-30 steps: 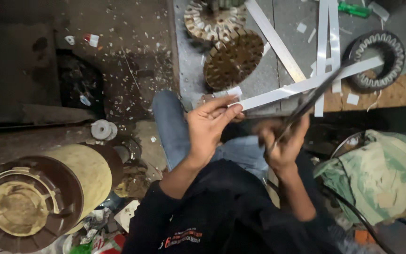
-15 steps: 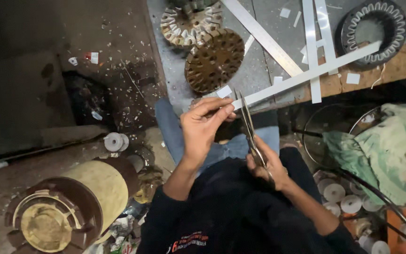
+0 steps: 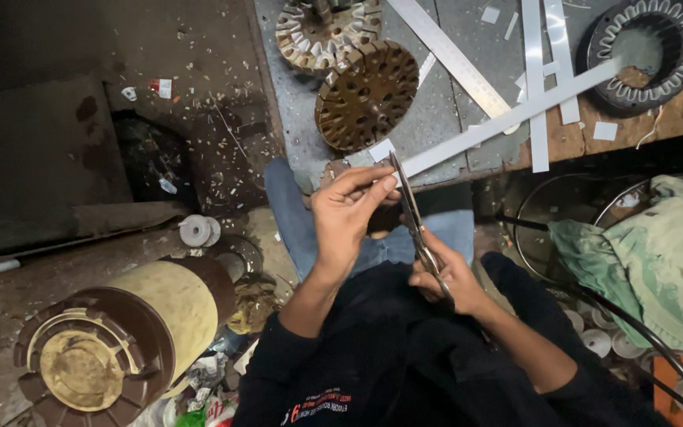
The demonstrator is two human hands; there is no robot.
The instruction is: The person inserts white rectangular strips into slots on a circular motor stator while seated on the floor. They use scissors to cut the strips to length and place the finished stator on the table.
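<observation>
White paper strip (image 3: pixel 507 119) — long and narrow — runs from my left hand (image 3: pixel 349 209) up and away across the grey surface (image 3: pixel 436 103) toward the dark ring-shaped stator (image 3: pixel 646 51) at the far right. My left fingers (image 3: pixel 373 186) are pinched on its near end, holding it just off the surface's edge. My right hand (image 3: pixel 444 277) is clenched through the handles of the scissors (image 3: pixel 411 213), whose blades point up and meet the strip right beside my left fingertips; whether the blades are parted or closed on the paper I cannot tell.

As for how far along this is — small white offcuts (image 3: pixel 604 130) already lie on the surface and several other strips (image 3: pixel 535 87) are laid across one another beside a metal ruler (image 3: pixel 456 59), so I judge some cutting done. Most of this strip's length is uncut, and the slots of the stator look bare from here. Two round brown rotor cores (image 3: pixel 367 95) sit on the surface to the left, apart from the strip. A cream-coloured drum (image 3: pixel 112 332) lies on the littered floor by my left knee.
</observation>
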